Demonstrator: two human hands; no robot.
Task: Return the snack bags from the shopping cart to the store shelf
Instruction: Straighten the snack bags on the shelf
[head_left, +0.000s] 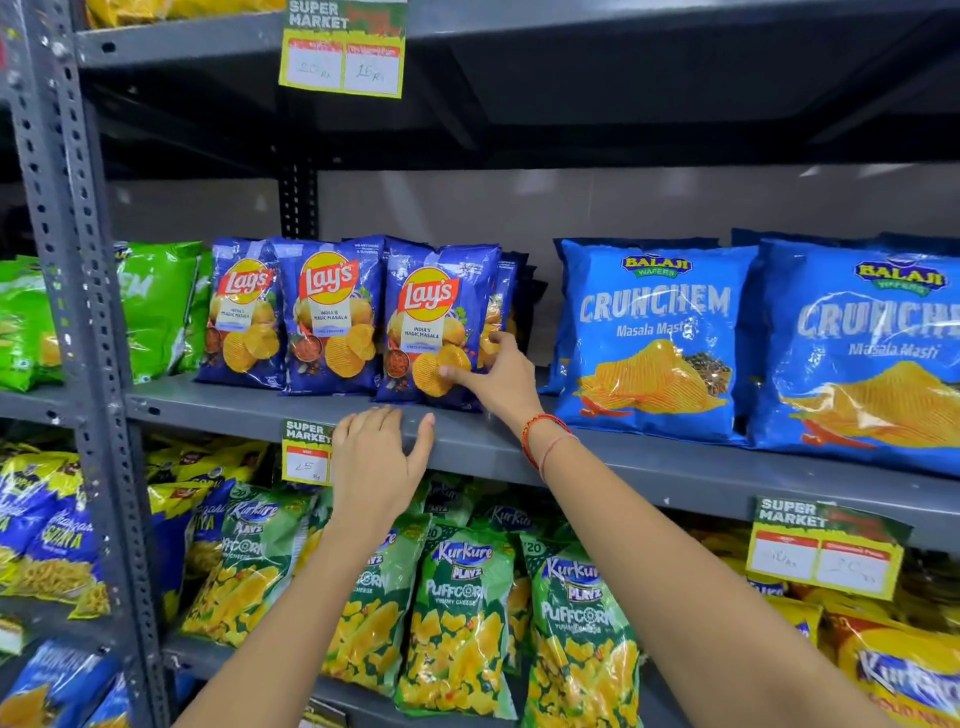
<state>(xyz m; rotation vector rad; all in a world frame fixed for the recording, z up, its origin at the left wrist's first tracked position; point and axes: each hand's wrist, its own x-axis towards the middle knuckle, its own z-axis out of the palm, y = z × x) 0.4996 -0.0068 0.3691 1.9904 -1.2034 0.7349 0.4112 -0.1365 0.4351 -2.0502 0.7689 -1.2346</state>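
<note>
Three blue Lay's bags stand upright in a row on the grey middle shelf (311, 415). My right hand (498, 379) grips the lower right edge of the rightmost blue Lay's bag (436, 327), thumb on its front and fingers behind. My left hand (374, 462) hovers open in front of the shelf's front lip, just below that bag, holding nothing. The other two Lay's bags (332, 317) stand to its left. The shopping cart is out of view.
Two large blue Balaji Crunchem bags (654, 332) lean on the same shelf to the right. Green bags (156, 306) sit at the left beyond a grey upright post (78, 291). Kurkure Puffcorn bags (457, 618) fill the shelf below. Price tags (306, 452) hang on the shelf edges.
</note>
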